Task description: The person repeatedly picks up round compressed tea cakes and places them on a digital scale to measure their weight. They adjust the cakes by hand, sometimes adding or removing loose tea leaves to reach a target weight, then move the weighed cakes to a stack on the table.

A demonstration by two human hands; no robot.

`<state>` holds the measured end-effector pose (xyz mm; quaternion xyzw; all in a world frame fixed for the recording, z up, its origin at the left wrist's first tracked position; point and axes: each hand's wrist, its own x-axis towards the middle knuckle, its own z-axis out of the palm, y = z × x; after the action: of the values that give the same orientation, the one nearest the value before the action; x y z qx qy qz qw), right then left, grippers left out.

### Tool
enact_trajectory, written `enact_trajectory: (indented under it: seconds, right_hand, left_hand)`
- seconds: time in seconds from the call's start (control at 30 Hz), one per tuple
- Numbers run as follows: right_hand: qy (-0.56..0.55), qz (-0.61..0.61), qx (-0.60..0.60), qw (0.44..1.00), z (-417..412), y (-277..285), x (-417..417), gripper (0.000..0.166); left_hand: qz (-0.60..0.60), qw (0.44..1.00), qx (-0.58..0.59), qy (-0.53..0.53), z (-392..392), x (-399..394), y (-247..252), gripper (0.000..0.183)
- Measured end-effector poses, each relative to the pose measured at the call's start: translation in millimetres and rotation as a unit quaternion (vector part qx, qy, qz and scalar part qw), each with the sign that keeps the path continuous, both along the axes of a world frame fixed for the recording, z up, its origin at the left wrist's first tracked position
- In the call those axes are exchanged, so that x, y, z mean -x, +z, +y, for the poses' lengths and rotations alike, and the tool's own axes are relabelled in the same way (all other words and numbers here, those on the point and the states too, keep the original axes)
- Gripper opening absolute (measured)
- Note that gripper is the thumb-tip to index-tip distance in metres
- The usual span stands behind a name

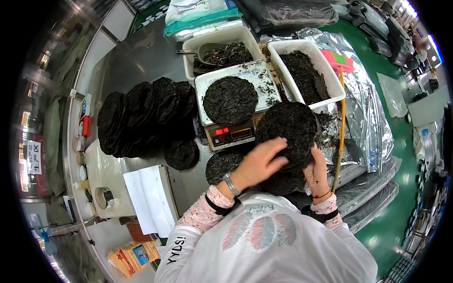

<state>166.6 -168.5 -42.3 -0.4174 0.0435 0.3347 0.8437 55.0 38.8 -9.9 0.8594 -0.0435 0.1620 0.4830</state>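
Observation:
My right hand [317, 173] grips the right edge of a dark round cake of dried seaweed [286, 123], its thumb along the rim. The cake is tilted up in front of my chest. Over its lower left face my left hand [260, 162] spreads its fingers; whether they touch it I cannot tell. Another round seaweed cake [230, 100] lies flat on the metal pan of a digital scale [231, 132] with a lit red display. More cake surface shows below the raised one, partly hidden by my hands. Beside my left wrist lies a further cake [223, 166].
Stacked seaweed cakes [141, 116] lean in a row at the left. Behind the scale, a white tub [258, 44] holds loose seaweed and a scoop [208, 53]. A second white tub [336, 92] stands at right, near a yellow-handled brush [341, 131]. Papers [150, 198] and a tape roll [102, 197] lie left.

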Motion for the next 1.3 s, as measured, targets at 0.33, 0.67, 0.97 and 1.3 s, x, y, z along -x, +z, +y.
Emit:
enact_trajectory:
  seconds: [0.33,0.67,0.97,1.3]
  right_hand:
    - [0.009,0.028,-0.088,0.996,-7.8,-2.1,-3.7,0.047]
    - [-0.001,0.038,-0.073,0.997,-8.1,-7.8,-9.2,0.047]
    - [0.002,0.062,-0.062,0.996,-1.6,-7.2,-12.0,0.046]
    - [-0.004,-0.018,0.034,0.999,15.2,17.4,0.5,0.045]
  left_hand:
    - [0.051,0.956,-0.269,0.106,156.0,-15.1,-91.4,0.007]
    - [0.082,0.920,-0.377,0.065,161.7,-30.6,-92.5,0.011]
    - [0.062,0.953,0.022,0.296,226.0,-67.8,-24.7,0.023]
    - [0.105,0.982,-0.090,-0.132,11.5,-33.5,3.3,0.110]
